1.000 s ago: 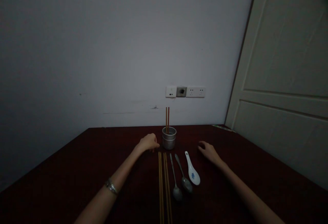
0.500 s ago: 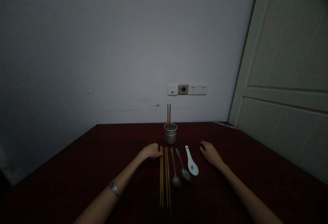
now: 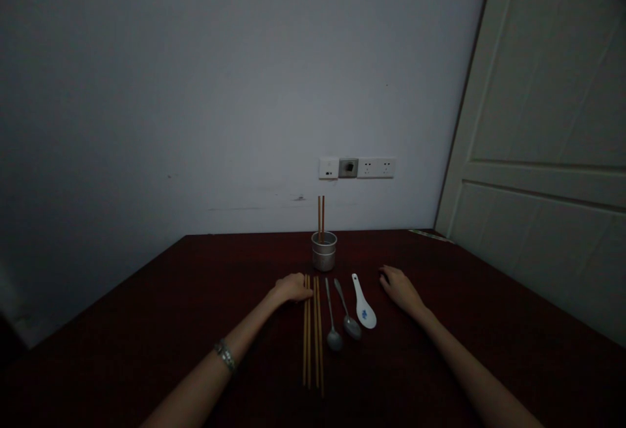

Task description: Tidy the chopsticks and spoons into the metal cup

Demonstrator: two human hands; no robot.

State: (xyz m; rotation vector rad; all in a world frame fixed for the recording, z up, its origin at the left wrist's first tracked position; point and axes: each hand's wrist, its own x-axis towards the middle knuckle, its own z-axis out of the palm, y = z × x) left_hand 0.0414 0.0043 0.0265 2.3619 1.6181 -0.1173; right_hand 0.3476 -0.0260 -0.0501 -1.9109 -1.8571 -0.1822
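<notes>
Left hand [image 3: 293, 288] (head view) moved from beside the round metal cup [image 3: 324, 259] to far ends of four slim wooden chopsticks [image 3: 320, 336], thumb over left two, pinching or not: can't tell; right hand [image 3: 400, 288] at 2 o'clock, fingers loosely bent. One cup at 12 o'clock, two standing chopsticks [image 3: 323, 216] inside; two metal spoons [image 3: 335, 340], one white spoon [image 3: 365, 314] at 2 o'clock
</notes>
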